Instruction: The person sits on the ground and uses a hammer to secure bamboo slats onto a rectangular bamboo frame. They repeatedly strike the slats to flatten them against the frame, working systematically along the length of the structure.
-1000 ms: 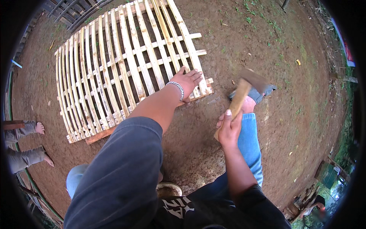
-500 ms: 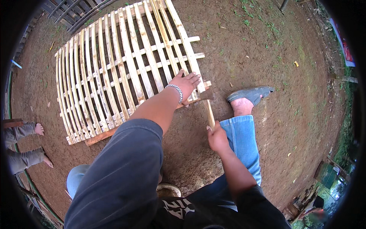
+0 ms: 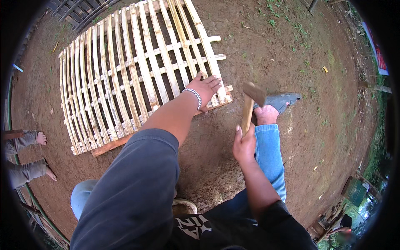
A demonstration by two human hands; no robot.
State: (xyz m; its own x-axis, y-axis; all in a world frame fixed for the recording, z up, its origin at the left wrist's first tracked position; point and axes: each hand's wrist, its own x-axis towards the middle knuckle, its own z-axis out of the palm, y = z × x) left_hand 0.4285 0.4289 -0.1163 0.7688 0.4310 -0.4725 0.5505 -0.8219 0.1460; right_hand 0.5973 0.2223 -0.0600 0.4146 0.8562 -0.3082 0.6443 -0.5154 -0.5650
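A slatted wooden panel [image 3: 141, 68], made of pale strips over cross bars, lies on the ground to the left. My left hand [image 3: 203, 91], with a chain bracelet at the wrist, rests on its near right corner. The fingers are spread across the slats and the thumb reaches down at the near edge. In my right hand [image 3: 244, 146] is a hatchet [image 3: 249, 106], gripped by its wooden handle. Its metal head is raised right of the panel's corner, apart from the wood, and slightly blurred.
Beyond the hatchet is my right foot in a grey shoe [image 3: 278, 101]. Another person's bare feet [image 3: 46, 138] show at the left edge. A round, bowl-like thing [image 3: 185, 205] sits between my legs. Dark slatted wood [image 3: 81, 12] stands at the far left.
My right hand has lifted the hatchet away from the panel's corner, up and to the right. My left hand stays at the same spot on the panel.
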